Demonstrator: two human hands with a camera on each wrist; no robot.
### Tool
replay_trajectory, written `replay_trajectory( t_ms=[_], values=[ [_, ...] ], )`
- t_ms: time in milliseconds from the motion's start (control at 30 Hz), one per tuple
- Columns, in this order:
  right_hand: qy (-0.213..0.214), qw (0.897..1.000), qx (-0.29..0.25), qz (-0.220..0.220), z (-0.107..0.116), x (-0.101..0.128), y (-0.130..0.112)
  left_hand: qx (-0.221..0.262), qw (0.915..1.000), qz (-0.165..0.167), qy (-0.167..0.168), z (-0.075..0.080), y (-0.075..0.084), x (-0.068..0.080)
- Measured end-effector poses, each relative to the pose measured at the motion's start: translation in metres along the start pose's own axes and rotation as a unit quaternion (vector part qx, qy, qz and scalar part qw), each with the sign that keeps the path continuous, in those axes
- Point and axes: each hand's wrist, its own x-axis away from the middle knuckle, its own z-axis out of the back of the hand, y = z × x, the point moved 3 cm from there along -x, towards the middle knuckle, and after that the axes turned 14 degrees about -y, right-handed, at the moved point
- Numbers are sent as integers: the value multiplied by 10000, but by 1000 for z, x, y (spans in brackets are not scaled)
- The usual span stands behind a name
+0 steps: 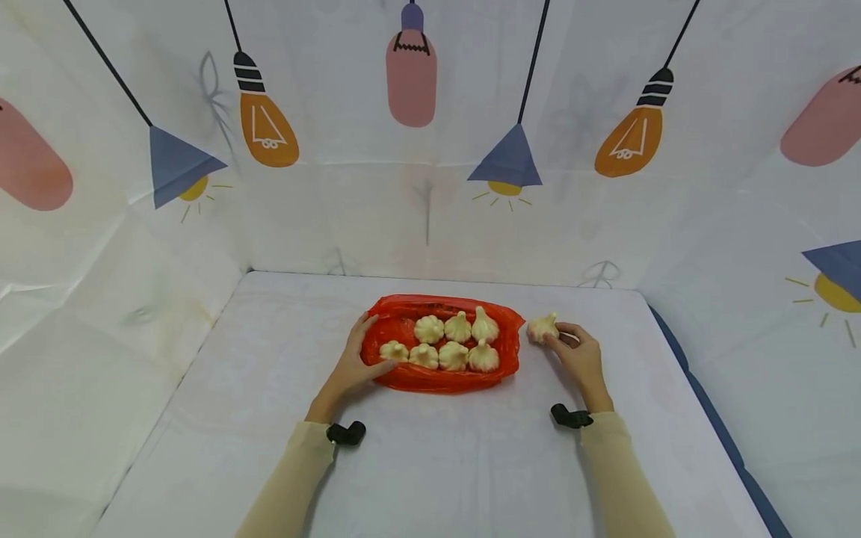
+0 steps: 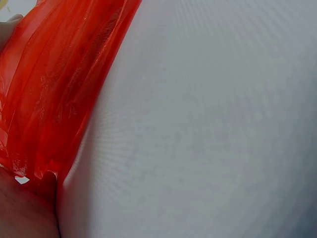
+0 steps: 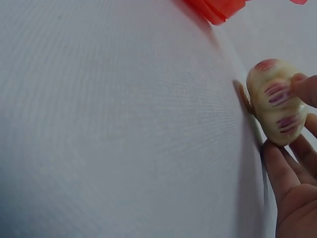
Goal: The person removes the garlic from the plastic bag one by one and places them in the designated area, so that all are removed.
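A red plastic bag (image 1: pixel 440 382) is spread open like a shallow tray on the table, and several pale garlic bulbs (image 1: pixel 454 356) sit in it in two rows. My left hand (image 1: pixel 353 362) holds the bag's left end, thumb over the front rim and fingers along the far side. In the left wrist view the red plastic (image 2: pixel 59 94) hangs in folds beside that hand. Just right of the bag, my right hand (image 1: pixel 578 359) grips a single garlic bulb (image 1: pixel 542 328) between thumb and fingers. Purple streaks mark this bulb (image 3: pixel 280 101) in the right wrist view, where it is close over the table.
A white-covered table (image 1: pixel 457 456) lies under everything, with a dark blue strip (image 1: pixel 709 411) along its right side. White cloth printed with lamps (image 1: pixel 430 202) hangs behind and at both sides. Each wrist wears a small black device (image 1: pixel 346 433).
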Motion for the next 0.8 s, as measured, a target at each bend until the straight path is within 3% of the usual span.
replay_trajectory(
  t_ms=[600,800],
  values=[
    [-258,9987,420,-110,2,1,-1,-52,10000,-16,-58,0,0,-1],
    [-308,9986,423,-97,1,11,-26,-81,9999,85,-73,0,1,1]
  ],
)
